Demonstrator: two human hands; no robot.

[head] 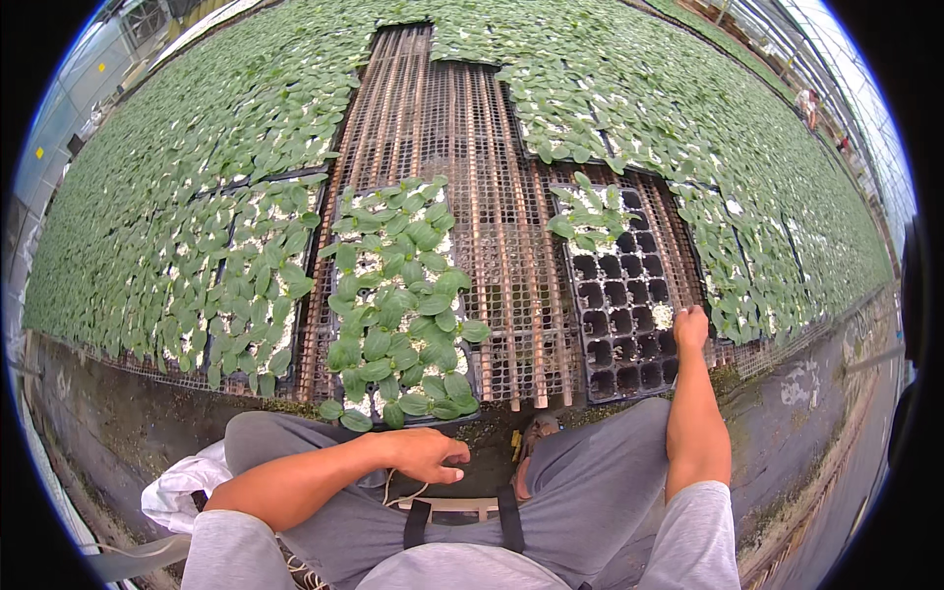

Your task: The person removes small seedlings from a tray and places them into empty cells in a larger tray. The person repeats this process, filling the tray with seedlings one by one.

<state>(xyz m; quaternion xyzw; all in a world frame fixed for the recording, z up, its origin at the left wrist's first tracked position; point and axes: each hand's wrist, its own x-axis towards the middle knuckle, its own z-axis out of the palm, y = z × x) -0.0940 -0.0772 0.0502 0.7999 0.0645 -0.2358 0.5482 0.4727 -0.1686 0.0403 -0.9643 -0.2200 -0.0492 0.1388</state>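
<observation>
My left hand [431, 455] hovers over the gap between my knees, thumb and fingers apart, with nothing in it. Just beyond it lies a black cell tray full of leafy green seedlings [402, 295], white granules showing between the leaves. My right hand [691, 328] is at the right edge of a second black cell tray [616, 295], its fingers curled; whether they hold the rim or something small is hidden. Most cells of this tray hold no plant. A few seedlings [590, 214] stand at its far left corner, and one cell beside my right hand has white granules [662, 317].
Both trays rest on a bench of mesh over slats [509, 295]. Dense seedling trays [258, 273] border it on the left, on the right and beyond. A white sack [184, 487] is by my left leg. Another person [807, 107] is far off at the upper right.
</observation>
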